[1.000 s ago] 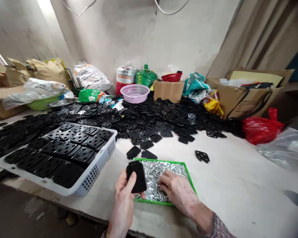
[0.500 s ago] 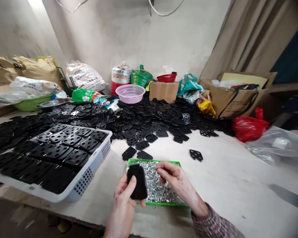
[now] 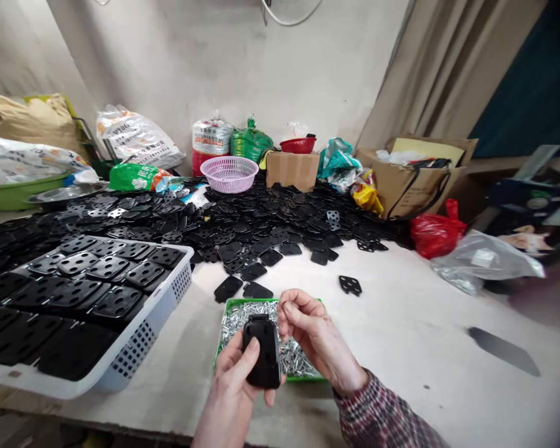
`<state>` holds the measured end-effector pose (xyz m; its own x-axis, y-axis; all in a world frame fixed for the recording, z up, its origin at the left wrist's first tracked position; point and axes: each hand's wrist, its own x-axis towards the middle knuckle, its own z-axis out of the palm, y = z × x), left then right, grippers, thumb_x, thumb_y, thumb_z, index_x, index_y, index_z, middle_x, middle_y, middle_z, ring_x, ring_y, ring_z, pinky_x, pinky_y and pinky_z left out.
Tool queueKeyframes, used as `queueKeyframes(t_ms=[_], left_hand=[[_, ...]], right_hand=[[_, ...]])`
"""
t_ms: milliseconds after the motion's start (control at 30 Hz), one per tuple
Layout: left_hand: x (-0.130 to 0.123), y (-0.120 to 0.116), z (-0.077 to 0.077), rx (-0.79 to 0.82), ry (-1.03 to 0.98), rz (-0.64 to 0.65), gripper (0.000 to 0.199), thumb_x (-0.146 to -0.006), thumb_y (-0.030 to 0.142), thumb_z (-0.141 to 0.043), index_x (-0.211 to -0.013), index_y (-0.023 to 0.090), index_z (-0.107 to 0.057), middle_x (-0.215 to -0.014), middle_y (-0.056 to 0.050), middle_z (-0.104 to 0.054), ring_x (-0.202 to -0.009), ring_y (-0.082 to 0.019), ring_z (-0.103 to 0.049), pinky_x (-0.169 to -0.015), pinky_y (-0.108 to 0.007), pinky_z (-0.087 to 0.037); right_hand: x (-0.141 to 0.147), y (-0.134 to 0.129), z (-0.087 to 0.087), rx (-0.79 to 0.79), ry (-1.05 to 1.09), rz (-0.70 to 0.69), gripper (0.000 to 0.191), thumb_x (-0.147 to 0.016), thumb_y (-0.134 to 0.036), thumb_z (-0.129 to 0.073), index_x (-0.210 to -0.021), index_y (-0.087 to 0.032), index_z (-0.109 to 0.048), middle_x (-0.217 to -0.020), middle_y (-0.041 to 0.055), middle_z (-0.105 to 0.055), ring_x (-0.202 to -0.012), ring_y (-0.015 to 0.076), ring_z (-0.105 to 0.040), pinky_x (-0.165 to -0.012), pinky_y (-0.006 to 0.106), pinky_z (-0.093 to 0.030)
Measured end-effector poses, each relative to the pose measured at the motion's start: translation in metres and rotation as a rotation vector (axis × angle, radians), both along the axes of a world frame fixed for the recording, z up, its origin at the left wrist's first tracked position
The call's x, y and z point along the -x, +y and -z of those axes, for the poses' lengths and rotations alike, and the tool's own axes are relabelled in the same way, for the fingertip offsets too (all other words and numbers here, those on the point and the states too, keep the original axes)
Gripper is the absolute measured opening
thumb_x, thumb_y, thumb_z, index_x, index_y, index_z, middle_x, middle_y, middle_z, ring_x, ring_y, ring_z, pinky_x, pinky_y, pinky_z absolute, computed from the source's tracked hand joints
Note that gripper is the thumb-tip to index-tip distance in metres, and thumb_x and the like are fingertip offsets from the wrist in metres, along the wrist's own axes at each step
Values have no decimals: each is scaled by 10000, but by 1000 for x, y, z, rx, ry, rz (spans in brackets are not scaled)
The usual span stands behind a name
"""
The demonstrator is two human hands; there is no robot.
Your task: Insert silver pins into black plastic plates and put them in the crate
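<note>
My left hand is closed around a black plate with rounded corners and a narrow tab on its top edge, the thumb lying across its face. Close to the plate's upper right edge, my right hand has thumb and fingertips pinched together; whatever is between them is too small or hidden to name. Both hands are over a shallow green tray filled with small shiny metal pins. The plate and my hands cover much of the tray.
Left stands a white basket with rows of black holed plates. Behind is a wide heap of black plates. One holed plate lies apart. Further back are a purple basket, a carton and a red bag.
My right hand has come nearer the black plate's top edge, still pinched. The left hand keeps its hold, the plate now more upright. The whole view has swung to the right.
</note>
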<state>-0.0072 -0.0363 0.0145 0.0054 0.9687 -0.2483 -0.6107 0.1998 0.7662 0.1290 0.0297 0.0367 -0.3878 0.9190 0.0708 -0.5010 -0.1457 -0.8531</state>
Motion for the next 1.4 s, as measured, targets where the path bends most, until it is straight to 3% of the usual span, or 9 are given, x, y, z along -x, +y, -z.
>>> queueKeyframes(t_ms=[167, 433, 633, 933, 1067, 1167, 1333, 1400], left_hand=[[2, 1, 3, -32, 75, -16, 262, -837, 380, -667, -989, 170, -633, -878, -43, -664, -627, -145, -624, -434, -223, -406], [1, 1, 6, -109, 323, -52, 394, -847, 415, -636, -1163, 182, -603, -862, -41, -661, -638, -143, -576, -433, -233, -457], [4, 3, 9, -85, 509, -101, 421, -823, 459, -647, -1155, 204, -599, -880, -23, -647, -693, -163, -583, -462, -239, -514], [8, 4, 10, -91, 705, -71, 506, -801, 505, -642, -1181, 174, -598, -962, -65, -669, -606, -163, -596, -526, -281, -536], [7, 3, 9, -54, 686, -124, 539, -773, 480, -686, -1216, 185, -598, -1125, -105, -647, -715, -199, -622, -527, -286, -539], [5, 2, 6, -76, 595, -87, 426, -778, 424, -710, -1141, 211, -644, -985, -57, -672, -681, -179, -601, -512, -263, -517], [3, -1, 4, -69, 113, 113, 213, -870, 361, -618, -1002, 197, -649, -777, -16, -622, -571, -127, -565, -433, -223, -407], [3, -2, 4, -47, 32, 138, 201, -879, 354, -610, -985, 187, -641, -733, -15, -615, -525, -118, -563, -422, -219, -382]], right_hand=[[-5, -1, 4, 4, -44, 2, 189, -809, -273, -728, -949, -150, -703, -782, 7, -641, -641, 85, -593, -645, 215, -503], [-9, -3, -6, -252, -453, 191, 153, -783, -217, -709, -934, -201, -729, -793, -9, -677, -753, 115, -621, -695, 212, -490], [-11, -6, -10, -444, -649, 279, 159, -834, -193, -644, -977, -203, -714, -818, 2, -700, -782, 141, -654, -749, 247, -518], [-19, -10, -13, -772, -884, 330, 383, -873, -53, -501, -1188, -234, -621, -826, -2, -678, -714, 124, -629, -689, 238, -510], [-18, -16, -17, -877, -976, 360, 440, -893, -60, -439, -1291, -208, -554, -907, 57, -686, -761, 163, -633, -691, 277, -521], [-16, -18, -18, -902, -1006, 381, 457, -889, -68, -430, -1307, -204, -557, -938, 87, -689, -809, 198, -636, -718, 318, -522], [-12, -17, -21, -656, -776, 290, 408, -867, -102, -541, -1232, -266, -622, -784, -9, -670, -703, 141, -614, -711, 274, -505], [-11, -16, -21, -514, -632, 241, 340, -848, -149, -607, -1156, -273, -676, -779, -24, -671, -719, 133, -617, -715, 259, -506]])
